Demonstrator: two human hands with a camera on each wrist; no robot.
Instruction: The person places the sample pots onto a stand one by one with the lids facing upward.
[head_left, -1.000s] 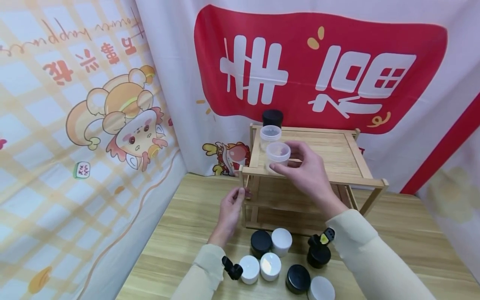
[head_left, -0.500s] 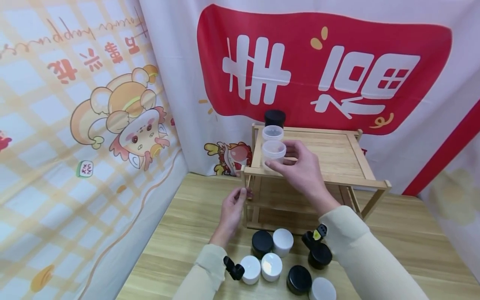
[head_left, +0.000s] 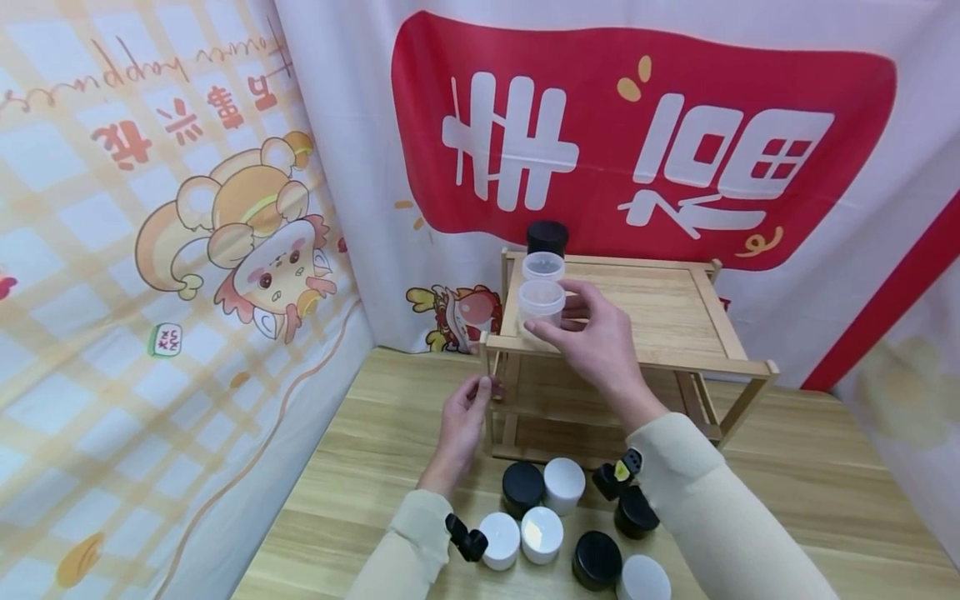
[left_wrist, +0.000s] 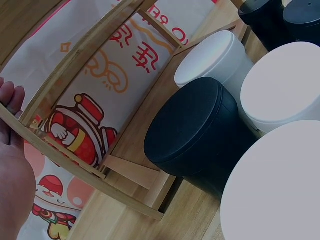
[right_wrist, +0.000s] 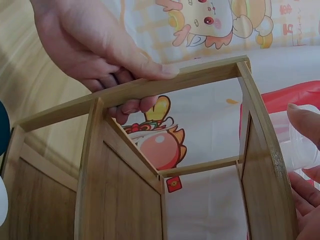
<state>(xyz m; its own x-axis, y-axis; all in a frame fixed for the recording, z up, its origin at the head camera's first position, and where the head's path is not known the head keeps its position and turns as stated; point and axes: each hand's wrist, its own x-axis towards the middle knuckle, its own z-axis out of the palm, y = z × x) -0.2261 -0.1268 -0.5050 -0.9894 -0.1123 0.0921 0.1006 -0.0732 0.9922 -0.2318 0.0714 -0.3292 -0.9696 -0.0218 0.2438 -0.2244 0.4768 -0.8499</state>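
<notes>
A small wooden shelf rack (head_left: 652,304) stands on the floor, with jars in a row along the left side of its top board. My left hand (head_left: 460,417) grips the rack's front left post; in the right wrist view the thumb of this left hand (right_wrist: 95,47) lies along the wood and its fingers curl behind. At the front left corner of the top, my right hand (head_left: 600,333) holds a clear plastic jar (head_left: 542,302) between thumb and fingers. Directly behind it is another clear jar (head_left: 543,266), and farther back a black jar (head_left: 547,237).
In front of the rack, several black and white jars stand on the wooden floor, among them a black jar (head_left: 522,488), a glossy white jar (head_left: 542,534) and another black jar (head_left: 597,560). A printed curtain (head_left: 345,167) hangs behind and to the left.
My right hand has moved slightly left with the clear jar, which now lines up more closely with the clear jar behind it. My left hand keeps its grip on the post.
</notes>
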